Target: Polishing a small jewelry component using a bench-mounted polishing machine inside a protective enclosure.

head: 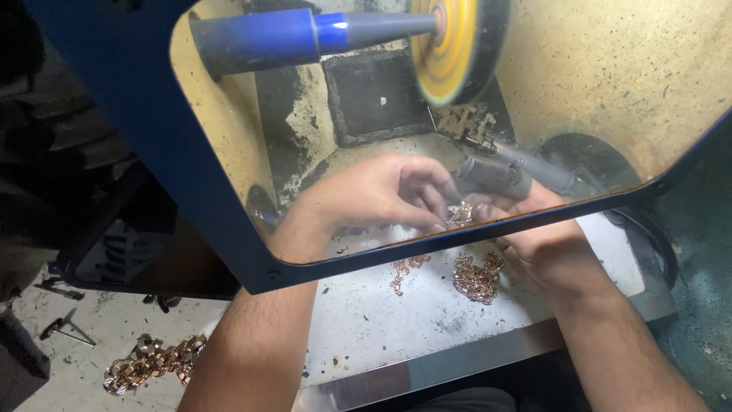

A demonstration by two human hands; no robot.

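Both hands, left (381, 191) and right (534, 229), pinched a small rose-gold chain link (460, 214) at six o'clock below the spinning yellow cloth buffing wheel (454, 46).

Head camera looks steeply down, close over the polishing bench (457, 320).

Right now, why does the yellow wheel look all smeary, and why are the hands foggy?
Head view: the yellow wheel is streaked with motion blur; both hands, left and right, look hazy through the dusty shield; the chain at lower left is sharp.
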